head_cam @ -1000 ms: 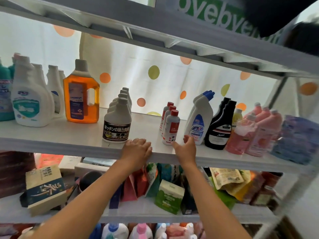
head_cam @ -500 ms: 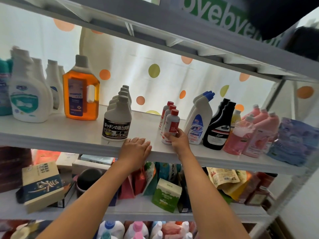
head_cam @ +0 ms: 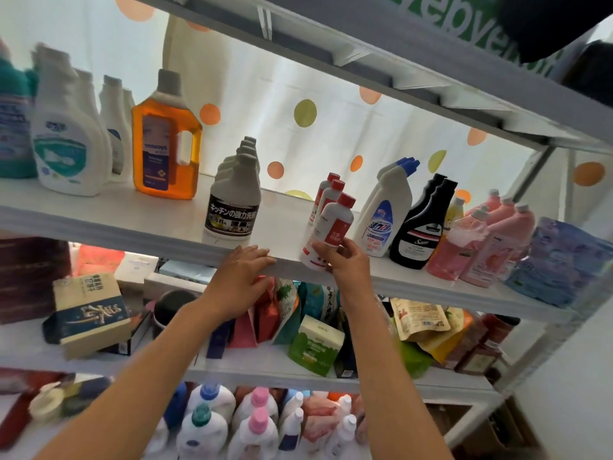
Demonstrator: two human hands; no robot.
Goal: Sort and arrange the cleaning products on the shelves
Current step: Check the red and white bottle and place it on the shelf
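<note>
Smooth, glossy plastic bottle [head_cam: 328, 232]; matt white shelf [head_cam: 132, 220], perhaps painted metal.

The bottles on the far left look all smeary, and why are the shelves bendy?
Head view: the white bottles at the left edge are blurred, so their labels cannot be read, while the red-capped bottle in the right hand is sharper; the wide lens bows the shelf edges; bright light through the dotted curtain washes out the back.

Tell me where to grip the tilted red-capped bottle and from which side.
Grip the red-capped bottle round its lower body from the front, as the right hand does: it leans back toward its row, and the shelf edge leaves the front open.
</note>
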